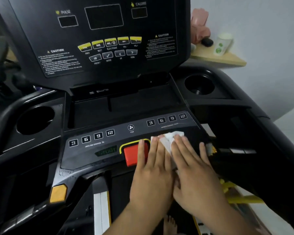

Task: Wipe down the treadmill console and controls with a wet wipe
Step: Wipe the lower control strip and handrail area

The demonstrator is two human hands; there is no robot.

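The black treadmill console point(98, 39) rises at the top, with its lower control panel point(92, 150) below it. A white wet wipe point(166, 141) lies on the right part of that panel, just right of the red stop button point(132, 155). My left hand point(153, 168) and my right hand point(192, 167) lie side by side, both pressed flat on the wipe with fingers extended. My left fingers partly cover the red button. Most of the wipe is hidden under my hands.
Cup holders sit at the left point(35, 120) and right point(199, 85) of the console. A wooden shelf point(227, 59) at the upper right carries a white canister point(223, 44) and a pink object point(199, 26). An orange-tipped handle point(58, 193) juts out lower left.
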